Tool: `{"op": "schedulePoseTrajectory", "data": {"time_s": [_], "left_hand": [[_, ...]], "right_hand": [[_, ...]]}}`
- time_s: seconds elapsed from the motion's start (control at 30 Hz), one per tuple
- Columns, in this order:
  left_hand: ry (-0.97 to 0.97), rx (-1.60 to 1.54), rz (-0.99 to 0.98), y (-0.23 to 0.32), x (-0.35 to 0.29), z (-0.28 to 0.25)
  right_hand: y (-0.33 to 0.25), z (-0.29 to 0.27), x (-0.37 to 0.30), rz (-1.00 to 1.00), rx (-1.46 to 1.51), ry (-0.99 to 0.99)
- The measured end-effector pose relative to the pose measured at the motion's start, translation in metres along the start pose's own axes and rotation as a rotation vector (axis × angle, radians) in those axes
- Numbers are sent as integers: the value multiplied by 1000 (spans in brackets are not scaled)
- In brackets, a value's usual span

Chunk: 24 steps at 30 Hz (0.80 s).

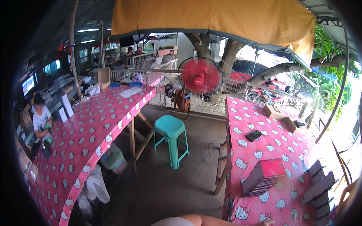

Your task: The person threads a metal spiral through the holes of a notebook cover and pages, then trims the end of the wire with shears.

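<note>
My left forearm (211, 220) crosses the bottom edge toward the right table. Only a sliver of my left hand (267, 222) shows, low over the pink tablecloth, its fingers mostly cut off. At the far right rim, my right hand (347, 194) is partly visible and blurred, beside dark-edged stacks that look like spiral-bound notebooks (320, 186). What it holds, if anything, I cannot make out. Ahead of my left hand lies a fanned stack of red-covered notebooks (273, 168) with dark edges.
The right table (235, 141) also bears a black phone (254, 135) and an open cardboard box (274, 112). A green stool (169, 126) stands between it and the left table (92, 130). A red fan (200, 77) is beyond. Another person (40, 118) sits at far left.
</note>
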State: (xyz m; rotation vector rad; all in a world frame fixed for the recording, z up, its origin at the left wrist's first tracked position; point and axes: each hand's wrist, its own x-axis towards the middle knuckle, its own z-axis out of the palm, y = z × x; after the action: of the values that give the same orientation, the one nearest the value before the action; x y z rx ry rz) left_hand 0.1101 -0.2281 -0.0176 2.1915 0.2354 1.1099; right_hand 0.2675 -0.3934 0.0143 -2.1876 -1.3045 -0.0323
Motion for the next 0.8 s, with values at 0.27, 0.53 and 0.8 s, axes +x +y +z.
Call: {"op": "schedulePoseTrajectory", "data": {"time_s": [0.27,0.53,0.8], "left_hand": [[28,-175,-105,-33,-8,-2],[-15,-897,-311,-55,-15,-16],[27,-952,-84,-78,-23,-11]], "right_hand": [[-6,-7,7,10,-15,-4],[-5,-5,20,24,-37,1],[10,2,38,105,-122,-10]]}}
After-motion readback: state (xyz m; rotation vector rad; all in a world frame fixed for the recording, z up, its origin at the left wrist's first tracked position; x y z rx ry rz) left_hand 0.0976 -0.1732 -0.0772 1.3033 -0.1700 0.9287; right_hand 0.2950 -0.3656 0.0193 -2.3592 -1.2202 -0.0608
